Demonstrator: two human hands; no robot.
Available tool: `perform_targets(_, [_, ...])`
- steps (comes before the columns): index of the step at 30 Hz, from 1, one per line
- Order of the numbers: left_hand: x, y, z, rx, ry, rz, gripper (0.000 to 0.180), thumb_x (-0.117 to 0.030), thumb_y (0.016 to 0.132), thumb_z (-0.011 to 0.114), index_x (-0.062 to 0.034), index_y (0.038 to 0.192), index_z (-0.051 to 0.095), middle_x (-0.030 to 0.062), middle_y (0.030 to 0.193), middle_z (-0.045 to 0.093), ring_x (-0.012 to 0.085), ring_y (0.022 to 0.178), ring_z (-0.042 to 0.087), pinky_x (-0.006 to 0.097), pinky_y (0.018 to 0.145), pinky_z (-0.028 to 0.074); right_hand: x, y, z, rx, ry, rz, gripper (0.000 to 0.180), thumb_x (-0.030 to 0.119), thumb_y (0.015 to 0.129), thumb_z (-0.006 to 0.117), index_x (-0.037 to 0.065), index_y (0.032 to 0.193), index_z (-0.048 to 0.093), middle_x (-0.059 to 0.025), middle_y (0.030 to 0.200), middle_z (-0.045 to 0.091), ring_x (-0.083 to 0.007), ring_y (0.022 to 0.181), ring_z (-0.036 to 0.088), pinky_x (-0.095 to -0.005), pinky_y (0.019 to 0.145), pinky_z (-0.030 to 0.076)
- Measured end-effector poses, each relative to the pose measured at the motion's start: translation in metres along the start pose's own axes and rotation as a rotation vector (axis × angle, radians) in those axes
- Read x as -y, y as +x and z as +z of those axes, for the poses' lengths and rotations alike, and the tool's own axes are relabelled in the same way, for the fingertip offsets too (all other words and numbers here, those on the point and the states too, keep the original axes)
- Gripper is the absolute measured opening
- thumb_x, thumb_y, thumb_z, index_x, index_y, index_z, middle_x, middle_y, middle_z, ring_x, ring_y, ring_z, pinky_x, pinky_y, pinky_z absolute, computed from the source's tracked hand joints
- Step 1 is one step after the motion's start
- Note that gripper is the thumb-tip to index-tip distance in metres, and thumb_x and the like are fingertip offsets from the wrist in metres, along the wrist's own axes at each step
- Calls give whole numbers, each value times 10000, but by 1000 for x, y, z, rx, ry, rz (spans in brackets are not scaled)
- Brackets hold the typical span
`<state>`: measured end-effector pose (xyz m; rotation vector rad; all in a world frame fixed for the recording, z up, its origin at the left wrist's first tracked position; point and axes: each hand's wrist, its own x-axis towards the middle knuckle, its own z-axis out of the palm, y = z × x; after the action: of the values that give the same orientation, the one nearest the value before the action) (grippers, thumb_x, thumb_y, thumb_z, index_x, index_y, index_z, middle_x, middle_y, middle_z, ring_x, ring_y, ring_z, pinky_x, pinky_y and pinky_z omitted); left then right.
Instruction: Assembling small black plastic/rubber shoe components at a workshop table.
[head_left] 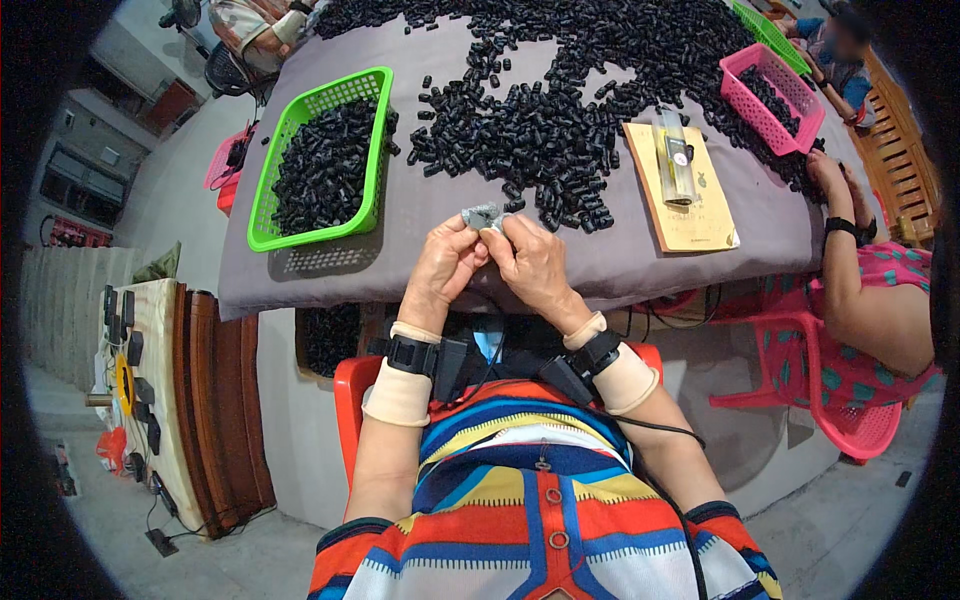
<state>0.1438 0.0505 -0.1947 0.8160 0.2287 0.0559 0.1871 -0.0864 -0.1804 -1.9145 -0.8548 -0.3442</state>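
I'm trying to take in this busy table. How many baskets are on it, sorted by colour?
Green baskets: 2, a big one on the left and one at the far right edge.
Pink baskets: 1, on the right.
Total: 3 on the table.

A grey-covered table (pixel 420 215) carries a spread of black caps (pixel 560 110), 2 green baskets (pixel 318 160), 1 pink basket (pixel 772 98) and what looks like a yellow booklet (pixel 682 190).

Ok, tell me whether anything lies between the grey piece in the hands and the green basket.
Nothing visible does. Both hands, left hand and right hand, hold the grey piece over bare cloth; the green basket sits just left, with no loose black parts between.
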Motion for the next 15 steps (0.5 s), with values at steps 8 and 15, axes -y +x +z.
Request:
perform_targets(8, [-5, -1, 0, 45, -74, -24, 194, -20, 856, 520, 1, 1042, 573, 32, 813, 592, 67, 602, 510, 197, 543, 441, -1, -1, -7, 48, 63, -44, 198, 206, 819, 601, 44, 725, 537, -113, 678, 542, -306, 577, 557, -384, 480, 419])
perform_targets(15, [-4, -2, 0, 45, -81, -17, 161, -35, 884, 488, 10, 1014, 569, 50, 816, 592, 83, 597, 508, 208, 531, 435, -1, -1, -6, 26, 78, -46, 206, 203, 821, 600, 40, 715, 533, -116, 678, 545, -310, 578, 558, -383, 487, 424])
